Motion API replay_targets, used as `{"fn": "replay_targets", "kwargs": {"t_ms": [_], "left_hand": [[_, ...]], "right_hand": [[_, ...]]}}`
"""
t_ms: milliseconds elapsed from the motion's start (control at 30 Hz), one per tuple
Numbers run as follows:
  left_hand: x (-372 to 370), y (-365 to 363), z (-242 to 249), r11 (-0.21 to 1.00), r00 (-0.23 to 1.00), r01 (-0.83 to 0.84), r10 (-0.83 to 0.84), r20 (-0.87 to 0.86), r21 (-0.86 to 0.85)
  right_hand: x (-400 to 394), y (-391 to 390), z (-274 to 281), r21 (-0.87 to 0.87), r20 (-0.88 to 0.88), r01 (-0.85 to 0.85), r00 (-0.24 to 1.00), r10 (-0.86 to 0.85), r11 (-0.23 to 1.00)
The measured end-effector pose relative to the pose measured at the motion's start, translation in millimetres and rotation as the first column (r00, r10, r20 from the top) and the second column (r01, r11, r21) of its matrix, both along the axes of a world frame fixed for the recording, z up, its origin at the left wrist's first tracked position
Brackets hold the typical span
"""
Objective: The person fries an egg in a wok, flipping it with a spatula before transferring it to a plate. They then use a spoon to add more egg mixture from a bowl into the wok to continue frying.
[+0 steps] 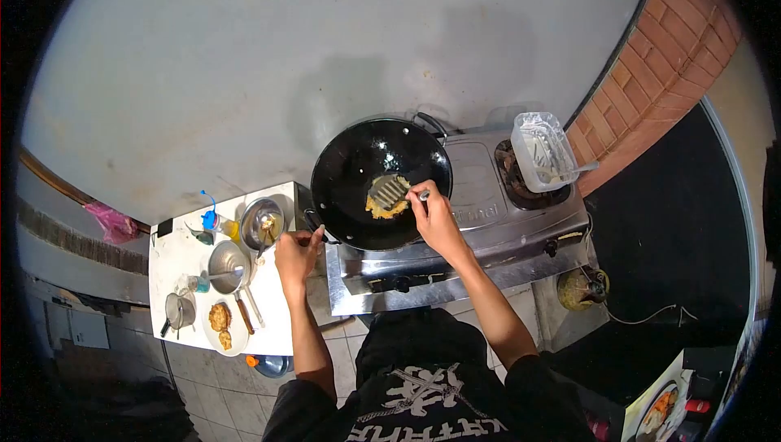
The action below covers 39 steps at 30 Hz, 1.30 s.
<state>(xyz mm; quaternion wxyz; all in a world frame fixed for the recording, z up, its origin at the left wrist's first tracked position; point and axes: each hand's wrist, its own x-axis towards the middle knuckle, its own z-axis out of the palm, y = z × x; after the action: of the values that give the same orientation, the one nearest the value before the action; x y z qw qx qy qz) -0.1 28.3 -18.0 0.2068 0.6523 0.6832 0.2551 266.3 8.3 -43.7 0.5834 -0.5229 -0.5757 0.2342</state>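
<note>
Right hand (435,218) grips the spatula (390,190) – blade beyond the fingertips – left hand (298,251) clasps the wok (380,181) handle.

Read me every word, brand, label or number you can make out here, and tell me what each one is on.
"...ional": the end of a brand name on the steel gas stove, its start hidden behind the right hand.
White lettering and an emblem on the black shirt: seen upside down, too distorted to read.
Bottles on the white side table: labels too small to read.
</note>
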Motion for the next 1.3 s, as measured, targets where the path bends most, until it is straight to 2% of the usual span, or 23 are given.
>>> {"fn": "replay_targets", "kwargs": {"t_ms": [100,167,233,267,300,433,533,700,833,867,967,1300], "left_hand": [[-0.6,1.3,-2.6,0.999,0.999,-0.027,0.028,0.018,-0.023],[0.0,-0.1,-0.5,0.999,1.0,-0.027,0.027,0.008,-0.027],[1.1,-1.0,2.2,0.999,1.0,-0.031,0.031,-0.001,-0.031],[1.1,-1.6,2.6,0.999,0.999,-0.032,0.032,0.0,-0.027],[1.5,-1.9,4.1,0.999,0.999,-0.034,0.034,0.001,-0.022],[4.0,-3.1,9.5,1.0,1.0,-0.008,0.008,-0.029,0.011],[3.6,0.2,8.3,1.0,0.999,0.004,-0.003,-0.044,0.03],[2.9,5.5,9.2,0.998,0.999,0.053,-0.053,-0.001,0.037],[2.6,7.9,11.5,0.998,0.998,0.057,-0.056,-0.042,0.013],[1.9,7.6,12.1,0.997,0.997,0.071,-0.07,-0.04,0.011],[4.5,5.9,18.2,0.997,0.997,0.069,-0.07,-0.026,-0.018],[4.7,2.7,17.7,0.997,0.999,0.035,-0.036,-0.02,-0.067]], "right_hand": [[1.2,2.0,7.8,-0.079,-0.016,-0.019,1.0,0.018,0.997],[2.7,7.2,-2.2,-0.026,-0.013,-0.003,1.0,0.002,1.0],[6.4,8.9,-2.8,-0.057,-0.052,0.005,0.999,-0.008,0.998],[8.0,8.0,-3.8,-0.013,-0.16,0.012,0.987,-0.014,1.0],[13.8,5.0,1.7,-0.06,-0.172,-0.017,0.985,0.006,0.998],[27.7,-5.2,22.6,-0.013,-0.24,-0.048,0.97,0.043,0.999],[38.1,-10.6,23.6,-0.069,-0.114,-0.029,0.993,0.021,0.997],[31.7,-10.0,12.8,-0.079,-0.132,-0.038,0.991,0.027,0.996],[21.1,-3.7,13.5,-0.031,-0.121,-0.078,0.99,0.074,0.996],[20.6,-3.9,16.1,-0.097,-0.091,-0.089,0.993,0.08,0.991],[13.8,-1.6,9.8,-0.082,-0.034,-0.051,0.998,0.048,0.995],[6.6,0.8,16.1,-0.104,-0.057,0.018,0.998,-0.025,0.994]]}}
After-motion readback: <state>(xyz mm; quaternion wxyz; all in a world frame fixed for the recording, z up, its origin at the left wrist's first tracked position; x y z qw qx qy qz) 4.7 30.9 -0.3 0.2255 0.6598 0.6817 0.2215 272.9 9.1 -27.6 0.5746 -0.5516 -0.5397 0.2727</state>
